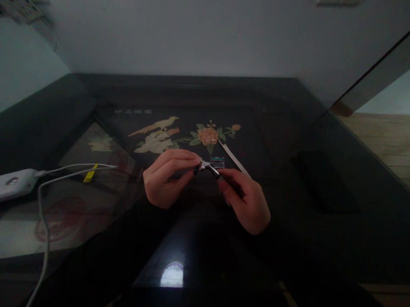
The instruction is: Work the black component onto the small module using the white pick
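Note:
Near the middle of the table, both hands meet at a small silver-and-black tool that looks like a razor. My left hand pinches its dark head end with thumb and fingertips; part of that end is hidden. On the other side, my right hand is closed round the black handle, most of which lies inside the fingers. Just beyond the tool is a small dark rectangular piece with a teal edge, perhaps a blade cartridge. A thin whitish strip slants behind my right hand.
The dark glossy table bears a bird-and-flower picture. At left lie a white power bank and its cable with a yellow tag. A flat black object rests at right. A wall stands behind.

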The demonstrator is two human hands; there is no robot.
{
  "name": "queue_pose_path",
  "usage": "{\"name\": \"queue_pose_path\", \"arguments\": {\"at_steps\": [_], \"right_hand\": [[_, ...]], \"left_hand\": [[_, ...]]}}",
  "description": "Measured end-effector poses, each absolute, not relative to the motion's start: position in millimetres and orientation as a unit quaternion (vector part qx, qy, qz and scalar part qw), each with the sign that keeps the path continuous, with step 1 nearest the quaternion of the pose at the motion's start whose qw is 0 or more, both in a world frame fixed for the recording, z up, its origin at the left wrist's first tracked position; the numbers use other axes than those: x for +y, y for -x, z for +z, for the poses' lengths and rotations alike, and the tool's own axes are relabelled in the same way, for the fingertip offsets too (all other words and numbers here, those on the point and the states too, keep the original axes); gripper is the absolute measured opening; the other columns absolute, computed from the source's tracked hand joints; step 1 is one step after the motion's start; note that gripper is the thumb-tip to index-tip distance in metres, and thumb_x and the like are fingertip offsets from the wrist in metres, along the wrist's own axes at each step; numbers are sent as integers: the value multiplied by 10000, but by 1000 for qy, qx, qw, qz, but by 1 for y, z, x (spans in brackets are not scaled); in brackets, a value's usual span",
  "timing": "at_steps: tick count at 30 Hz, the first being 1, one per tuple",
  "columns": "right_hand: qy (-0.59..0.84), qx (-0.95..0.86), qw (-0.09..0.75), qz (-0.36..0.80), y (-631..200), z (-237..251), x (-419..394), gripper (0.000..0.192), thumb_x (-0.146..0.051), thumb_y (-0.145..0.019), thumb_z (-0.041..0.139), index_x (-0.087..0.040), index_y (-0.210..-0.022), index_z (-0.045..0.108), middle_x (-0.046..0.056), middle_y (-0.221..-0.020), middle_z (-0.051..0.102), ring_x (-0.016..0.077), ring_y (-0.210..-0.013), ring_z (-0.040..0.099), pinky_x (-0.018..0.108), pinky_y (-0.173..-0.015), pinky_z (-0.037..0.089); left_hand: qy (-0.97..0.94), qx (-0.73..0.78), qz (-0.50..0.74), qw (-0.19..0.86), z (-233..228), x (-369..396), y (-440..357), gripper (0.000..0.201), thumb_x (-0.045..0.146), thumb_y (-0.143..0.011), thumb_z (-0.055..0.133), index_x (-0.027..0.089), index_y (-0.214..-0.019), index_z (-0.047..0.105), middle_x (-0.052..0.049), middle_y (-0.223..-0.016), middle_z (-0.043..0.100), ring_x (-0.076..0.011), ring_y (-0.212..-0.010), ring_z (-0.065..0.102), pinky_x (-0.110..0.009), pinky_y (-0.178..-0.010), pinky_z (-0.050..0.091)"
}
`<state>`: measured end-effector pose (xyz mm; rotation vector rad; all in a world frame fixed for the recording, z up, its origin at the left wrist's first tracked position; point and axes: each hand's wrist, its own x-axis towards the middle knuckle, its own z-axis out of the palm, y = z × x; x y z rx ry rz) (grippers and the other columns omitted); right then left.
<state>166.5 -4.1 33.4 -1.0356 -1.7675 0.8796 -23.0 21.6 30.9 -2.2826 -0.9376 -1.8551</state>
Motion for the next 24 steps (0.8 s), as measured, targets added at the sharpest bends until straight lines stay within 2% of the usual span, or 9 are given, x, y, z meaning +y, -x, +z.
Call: {"name": "queue_pose_path", "arguments": {"at_steps": [9, 15, 24], "right_hand": [[423, -712, 430, 360, -167, 35, -5, 230, -258, -911, 521, -149, -1053, 666, 23, -669, 626, 146, -622, 604, 256, -542, 467], [418, -715, 437, 350, -167, 35, -6, 228, -255, -910, 526, -158, -1052, 675, 61, -809, 684, 154, -673, 632, 275, -583, 501], [408, -731, 446, 317, -168, 37, -4, 210, -226, -895, 550, -182, -1035, 700, 79, -964, 734, 188, -821, 678, 322, -727, 539]], "left_hand": [[739, -300, -603, 22, 32, 21, 23, 244, 36, -756, 711, 205, -931, 704, -20, -891, 739, -163, -818, 695, -316, -730, 582], [741, -300, -601, 24, 33, 21, 23, 255, 24, -747, 714, 202, -929, 705, -24, -885, 742, -167, -819, 695, -323, -732, 583], [766, -273, -581, 47, 36, 22, 26, 235, 55, -780, 696, 215, -952, 702, -23, -869, 735, -171, -839, 696, -313, -714, 583]]}}
